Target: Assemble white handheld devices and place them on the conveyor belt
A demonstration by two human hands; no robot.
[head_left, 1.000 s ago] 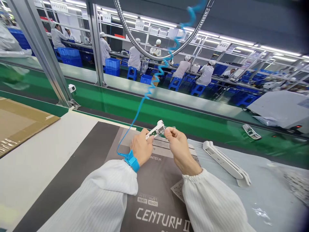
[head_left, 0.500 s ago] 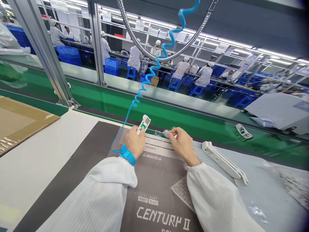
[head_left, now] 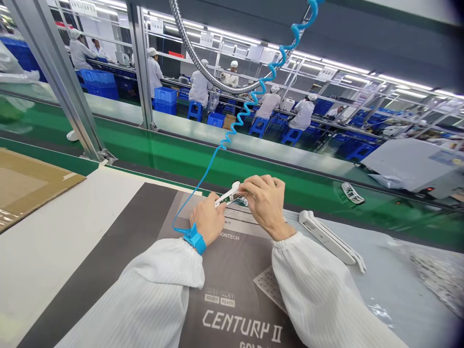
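Note:
My left hand (head_left: 208, 218), with a blue wrist strap (head_left: 195, 239) on it, is closed round the lower end of a slim white plastic device (head_left: 228, 194). Part of a green circuit board shows in its side. My right hand (head_left: 266, 204) has its fingers pinched together at the device's far upper end; whatever small part they may hold is hidden behind them. Both hands are above a dark printed box sheet (head_left: 232, 270). Right of my right hand lie long white plastic housings (head_left: 331, 240), side by side.
A coiled blue cord (head_left: 250, 104) runs up from the strap. Beyond the bench edge is a green conveyor belt (head_left: 174, 150) with a white part (head_left: 352, 193) on it. Cardboard (head_left: 36, 186) lies left, a plastic bag of small parts (head_left: 437, 273) right. People in white work farther back.
My right hand has moved from the clear plastic bag to the device's upper end. My left hand has turned the device so it tilts right. The white part on the belt has shifted left.

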